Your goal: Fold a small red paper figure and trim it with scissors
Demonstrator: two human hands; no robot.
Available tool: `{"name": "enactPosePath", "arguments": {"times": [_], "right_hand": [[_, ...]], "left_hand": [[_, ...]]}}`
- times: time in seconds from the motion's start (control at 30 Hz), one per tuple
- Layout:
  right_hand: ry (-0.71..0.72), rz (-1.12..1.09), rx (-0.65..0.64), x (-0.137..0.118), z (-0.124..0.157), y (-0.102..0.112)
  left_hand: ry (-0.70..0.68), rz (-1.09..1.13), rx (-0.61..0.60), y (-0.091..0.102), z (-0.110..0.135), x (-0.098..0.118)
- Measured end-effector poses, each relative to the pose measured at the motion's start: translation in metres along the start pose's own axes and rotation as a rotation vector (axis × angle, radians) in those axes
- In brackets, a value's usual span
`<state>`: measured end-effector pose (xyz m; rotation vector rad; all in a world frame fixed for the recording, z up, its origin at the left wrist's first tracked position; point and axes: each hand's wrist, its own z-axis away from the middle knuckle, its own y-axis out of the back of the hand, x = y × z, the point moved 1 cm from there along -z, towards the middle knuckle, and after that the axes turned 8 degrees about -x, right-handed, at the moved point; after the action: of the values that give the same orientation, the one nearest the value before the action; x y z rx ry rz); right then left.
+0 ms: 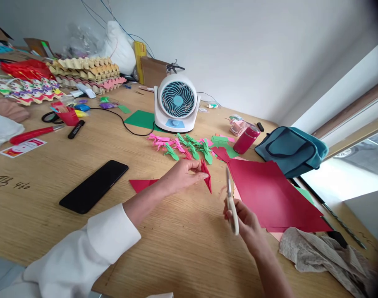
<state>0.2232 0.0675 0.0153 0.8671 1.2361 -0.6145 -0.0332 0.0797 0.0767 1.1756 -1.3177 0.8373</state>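
Note:
My left hand (180, 176) pinches a small folded red paper piece (206, 175) above the wooden table (164, 248). My right hand (246, 221) is closed on the handles of cream scissors (230, 201), blades pointing up and away, just right of the red piece and not touching it. A row of folded pink and green paper figures (183, 147) lies beyond my hands. A stack of red paper sheets (269, 194) lies to the right, and a red paper scrap (141, 183) rests under my left wrist.
A black phone (94, 186) lies at left. A white desk fan (175, 103) stands behind the figures, with a red bottle (246, 139) and teal bag (291, 150) to its right. A crumpled cloth (319, 252) lies front right. Egg cartons (83, 68), another person's hand (9, 109) and clutter fill the far left.

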Motion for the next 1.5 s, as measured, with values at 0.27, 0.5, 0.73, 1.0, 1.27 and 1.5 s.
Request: {"name": "enactPosePath", "arguments": {"times": [0.27,0.5,0.73,1.0,1.27,1.5], "right_hand": [[-0.006,-0.106,-0.231,-0.008,0.010,-0.036],[-0.018,-0.057,-0.252,-0.015,0.014,-0.041],[-0.045,-0.082,-0.260,-0.014,0.015,-0.042],[-0.047,-0.044,-0.233,-0.016,0.015,-0.041],[-0.049,-0.033,-0.220,-0.013,0.015,-0.041],[-0.059,-0.027,-0.207,-0.016,0.015,-0.042]], "left_hand": [[0.178,0.234,0.041,-0.003,-0.012,0.021],[0.289,0.294,0.047,-0.005,-0.009,0.023],[0.350,0.239,0.042,-0.009,-0.009,0.024],[0.328,0.261,0.054,-0.011,-0.011,0.021],[0.346,0.249,0.106,-0.014,-0.012,0.019],[0.334,0.245,0.125,-0.015,-0.013,0.015]]}}
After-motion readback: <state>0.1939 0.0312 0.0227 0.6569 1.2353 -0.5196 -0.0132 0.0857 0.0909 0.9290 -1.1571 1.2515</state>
